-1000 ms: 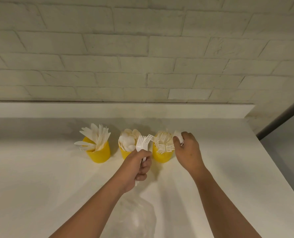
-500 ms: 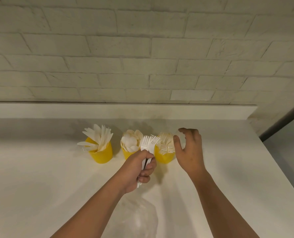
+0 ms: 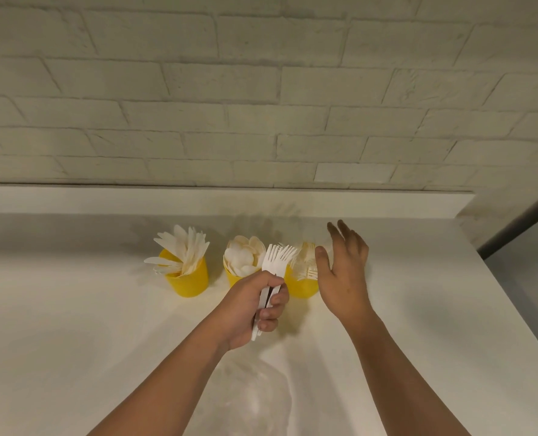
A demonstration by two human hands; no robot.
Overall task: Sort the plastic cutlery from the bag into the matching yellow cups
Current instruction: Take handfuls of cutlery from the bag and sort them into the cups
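Three yellow cups stand in a row on the white counter. The left cup (image 3: pixel 188 280) holds white plastic knives, the middle cup (image 3: pixel 233 276) holds spoons, and the right cup (image 3: pixel 302 286) holds forks. My left hand (image 3: pixel 255 306) grips a small bunch of white forks (image 3: pixel 277 258) by their handles, tines up, in front of the middle and right cups. My right hand (image 3: pixel 343 272) hovers with spread fingers just right of the fork cup and holds nothing. A clear plastic bag (image 3: pixel 261 401) lies flat on the counter between my forearms.
A white brick wall with a low ledge (image 3: pixel 230 199) runs behind the cups. The counter's right edge (image 3: pixel 513 303) drops off beside a dark rail at the far right.
My right hand let go of the white piece it held at the fork cup and spread its fingers. My left hand with the forks shifted slightly right, toward the fork cup.
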